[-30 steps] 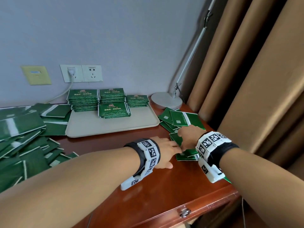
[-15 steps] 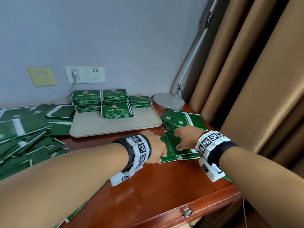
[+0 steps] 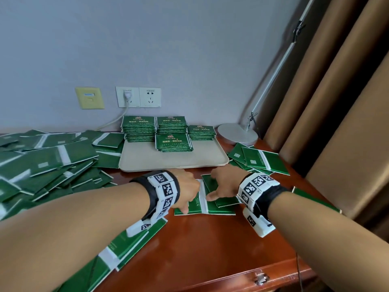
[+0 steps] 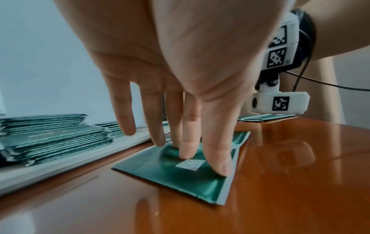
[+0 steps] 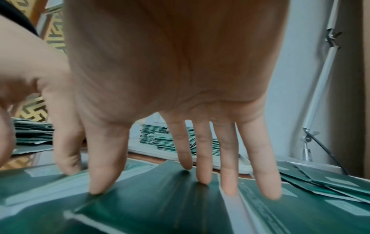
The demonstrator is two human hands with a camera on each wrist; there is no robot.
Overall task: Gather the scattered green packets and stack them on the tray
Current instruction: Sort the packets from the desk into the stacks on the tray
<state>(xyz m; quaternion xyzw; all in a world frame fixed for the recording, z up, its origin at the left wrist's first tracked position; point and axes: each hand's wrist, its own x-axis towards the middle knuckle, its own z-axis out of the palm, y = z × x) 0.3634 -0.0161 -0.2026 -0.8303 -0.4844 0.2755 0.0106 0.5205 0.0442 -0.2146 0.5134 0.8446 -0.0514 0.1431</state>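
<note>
A few green packets (image 3: 212, 204) lie overlapped on the wooden desk just in front of the beige tray (image 3: 168, 161). My left hand (image 3: 185, 192) presses straight fingers (image 4: 216, 161) down on the left packet (image 4: 172, 172). My right hand (image 3: 223, 184) rests with spread straight fingertips (image 5: 204, 174) on the overlapping packets (image 5: 160, 205). Neither hand curls round a packet. Neat stacks of green packets (image 3: 172, 133) stand at the back of the tray.
A large heap of loose green packets (image 3: 42, 165) covers the desk's left side and runs under my left forearm. More packets (image 3: 256, 159) lie at the right by the lamp base (image 3: 237, 133). Brown curtains (image 3: 336, 102) hang at the right. Wall sockets (image 3: 137, 97) sit behind the tray.
Both hands have slid the few packets leftward across the desk, from the right pile to a spot in front of the tray. The view has shifted right.
</note>
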